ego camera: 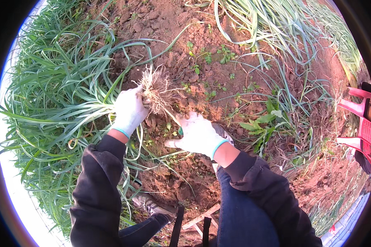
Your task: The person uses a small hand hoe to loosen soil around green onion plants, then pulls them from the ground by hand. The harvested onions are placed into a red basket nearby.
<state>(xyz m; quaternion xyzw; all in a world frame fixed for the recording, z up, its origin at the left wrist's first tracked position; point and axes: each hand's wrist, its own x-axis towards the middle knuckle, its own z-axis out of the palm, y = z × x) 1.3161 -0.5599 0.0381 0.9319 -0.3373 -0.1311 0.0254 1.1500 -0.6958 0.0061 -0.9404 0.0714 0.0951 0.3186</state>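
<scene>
My left hand (130, 106), in a white knit glove, is closed around a bunch of long-leaved, leek-like plants (95, 109). Their leaves trail left, and a tangle of pale roots (157, 89) sticks out past my fingers. To the right, my right hand (198, 132) wears a similar white glove, its thumb spread to the left. A pale stalk (172, 115) runs from beneath the roots to its fingertips. A bit of green (180, 131) shows between thumb and fingers. Whether these fingers grip the stalk is hidden.
Dense standing leaves (49, 86) fill the left. Pulled plants (266, 24) lie in a heap at upper right, on reddish clumpy soil (160, 21). A red plastic frame (363, 123) stands at the right edge. My shoe (151, 205) and wooden bars (201, 217) are below.
</scene>
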